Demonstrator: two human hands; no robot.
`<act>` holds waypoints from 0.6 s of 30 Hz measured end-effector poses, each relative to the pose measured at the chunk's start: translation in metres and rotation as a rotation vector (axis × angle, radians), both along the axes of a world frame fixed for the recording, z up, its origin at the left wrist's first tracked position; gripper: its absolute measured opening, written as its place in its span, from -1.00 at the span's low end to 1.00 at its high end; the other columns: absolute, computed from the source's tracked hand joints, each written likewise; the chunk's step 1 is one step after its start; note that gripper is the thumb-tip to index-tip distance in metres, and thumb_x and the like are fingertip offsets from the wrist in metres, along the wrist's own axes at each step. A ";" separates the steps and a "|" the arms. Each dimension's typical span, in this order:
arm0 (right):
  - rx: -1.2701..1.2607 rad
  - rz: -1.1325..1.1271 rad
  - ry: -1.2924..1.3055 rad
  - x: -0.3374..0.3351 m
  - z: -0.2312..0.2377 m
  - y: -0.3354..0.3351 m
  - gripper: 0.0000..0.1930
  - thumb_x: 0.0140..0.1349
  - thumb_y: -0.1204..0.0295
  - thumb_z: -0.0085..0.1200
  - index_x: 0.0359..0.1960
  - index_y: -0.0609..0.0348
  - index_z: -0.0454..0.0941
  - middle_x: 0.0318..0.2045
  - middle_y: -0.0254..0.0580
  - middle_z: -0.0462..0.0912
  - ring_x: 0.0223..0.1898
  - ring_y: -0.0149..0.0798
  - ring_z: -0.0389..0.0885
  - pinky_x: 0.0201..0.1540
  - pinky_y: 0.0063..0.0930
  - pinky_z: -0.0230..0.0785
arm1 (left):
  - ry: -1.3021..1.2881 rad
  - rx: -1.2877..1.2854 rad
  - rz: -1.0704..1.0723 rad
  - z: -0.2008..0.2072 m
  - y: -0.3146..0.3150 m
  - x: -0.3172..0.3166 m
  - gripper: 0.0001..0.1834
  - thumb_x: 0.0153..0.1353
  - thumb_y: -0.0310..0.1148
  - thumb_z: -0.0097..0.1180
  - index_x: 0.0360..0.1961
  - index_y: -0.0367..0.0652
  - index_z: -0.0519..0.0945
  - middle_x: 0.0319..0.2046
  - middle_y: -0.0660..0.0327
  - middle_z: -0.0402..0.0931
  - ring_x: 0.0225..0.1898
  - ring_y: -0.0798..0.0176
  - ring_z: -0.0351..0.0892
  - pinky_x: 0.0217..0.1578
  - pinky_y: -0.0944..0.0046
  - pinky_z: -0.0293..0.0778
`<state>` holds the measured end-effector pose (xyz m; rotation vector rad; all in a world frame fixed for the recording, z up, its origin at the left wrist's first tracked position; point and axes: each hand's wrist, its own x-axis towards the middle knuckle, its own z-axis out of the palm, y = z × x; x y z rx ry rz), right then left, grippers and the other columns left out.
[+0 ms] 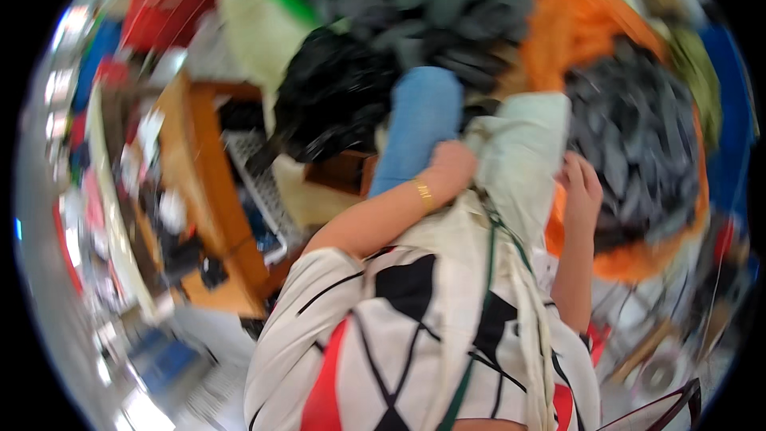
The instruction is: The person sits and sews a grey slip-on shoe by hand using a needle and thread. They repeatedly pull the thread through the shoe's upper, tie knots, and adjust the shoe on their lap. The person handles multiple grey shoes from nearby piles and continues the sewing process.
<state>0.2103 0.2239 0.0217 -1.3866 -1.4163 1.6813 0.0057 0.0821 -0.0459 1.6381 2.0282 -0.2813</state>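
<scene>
A pale cream apron (523, 140) with dark green straps lies over my lap and covers my right leg. My left hand (453, 169), with a gold bracelet at the wrist, is closed on the apron's left edge beside my blue jeans. At the opposite edge, my right hand (582, 183) has its fingers curled in against the cloth; motion blurs its fingertips. Just beyond the right hand sits an orange sack (630, 263) full of dark grey flat pieces (634, 144). A crumpled black plastic bag (335, 92) lies past my left knee.
A large heap of dark grey pieces (423, 0) spreads ahead of me. To the left stands a wooden cabinet (203, 183) with a grey perforated tray (255, 183). A red container (171, 0) is at the far left. Tape rolls (662, 371) lie low on the right.
</scene>
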 end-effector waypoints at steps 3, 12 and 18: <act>0.144 0.183 -0.098 0.012 -0.017 -0.017 -0.79 0.40 0.45 0.07 -0.08 0.37 0.62 -0.39 -0.34 0.58 -0.35 -0.48 0.53 -0.19 -0.56 0.45 | -0.008 0.489 0.089 0.002 0.000 -0.021 -0.91 0.07 -0.38 0.12 -0.43 -0.09 0.65 -0.42 0.18 0.61 -0.35 0.12 0.63 -0.42 0.10 0.56; -0.006 0.285 0.023 -0.023 -0.017 -0.008 -0.82 0.42 0.40 0.06 -0.17 0.29 0.60 -0.52 -0.45 0.47 -0.48 -0.55 0.40 -0.35 -0.64 0.32 | 0.079 0.974 1.039 0.061 -0.135 -0.157 -0.83 0.12 -0.32 0.16 -0.55 -0.13 0.50 -0.55 0.12 0.50 -0.43 -0.05 0.55 -0.45 0.05 0.49; 0.163 0.350 -0.083 -0.071 -0.015 -0.014 -0.82 0.43 0.41 0.04 -0.20 0.30 0.60 -0.49 -0.41 0.49 -0.46 -0.55 0.44 -0.32 -0.64 0.37 | -0.047 0.617 0.893 0.014 -0.166 -0.150 -0.81 0.13 -0.27 0.22 -0.34 -0.15 0.58 -0.34 0.07 0.59 -0.22 -0.08 0.58 -0.20 0.01 0.53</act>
